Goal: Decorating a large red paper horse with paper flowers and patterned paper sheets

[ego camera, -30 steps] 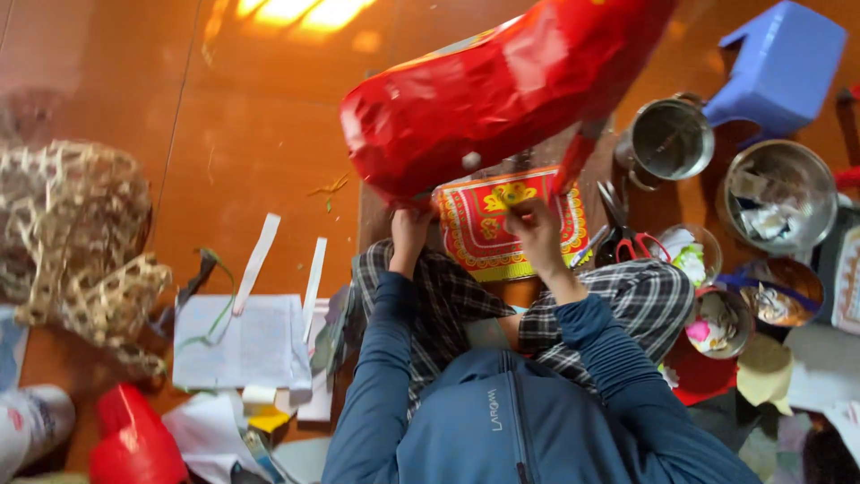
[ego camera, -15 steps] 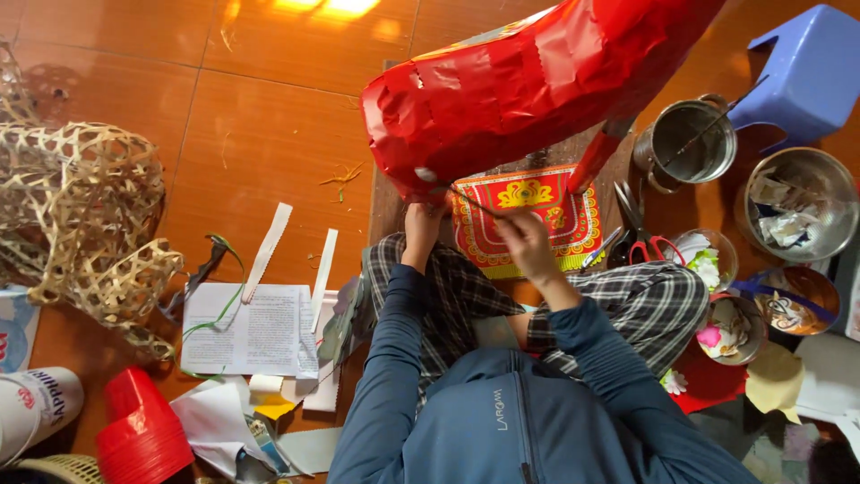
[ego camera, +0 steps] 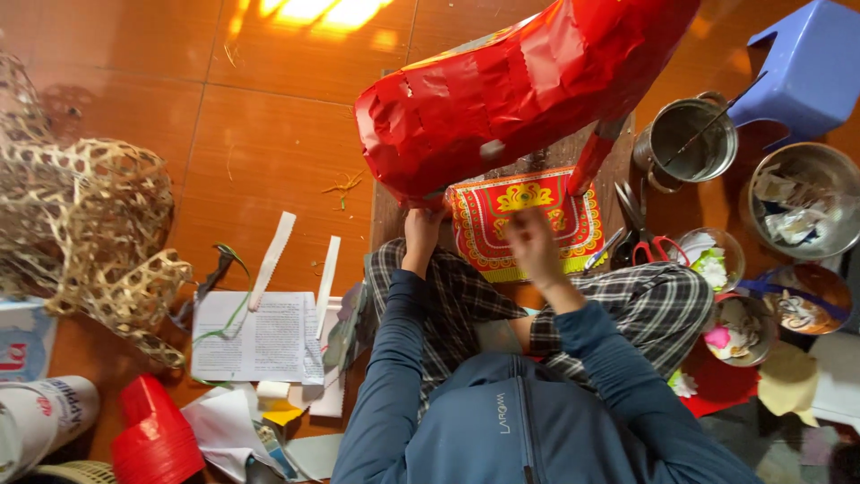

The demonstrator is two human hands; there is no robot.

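A large red paper-covered figure (ego camera: 528,90) stands on a wooden board (ego camera: 387,215) in front of my crossed legs. My left hand (ego camera: 421,226) reaches up to its lower left edge and grips the paper there. My right hand (ego camera: 532,244) is blurred and hovers over a red and yellow patterned paper sheet (ego camera: 502,224) that lies flat under the figure. I cannot tell whether this hand holds anything. A thin red leg (ego camera: 593,159) of the figure stands on the sheet's right part.
Right of the board are a metal pot with a stick (ego camera: 690,139), red-handled scissors (ego camera: 649,242), several bowls (ego camera: 797,202) and a blue plastic stool (ego camera: 806,67). On the left lie a woven bamboo frame (ego camera: 90,224), printed papers (ego camera: 255,336), white strips (ego camera: 271,260) and red cups (ego camera: 152,439).
My left hand stays at the figure's lower edge. My right hand has shifted slightly over the patterned sheet and is now blurred. The view has drifted a little.
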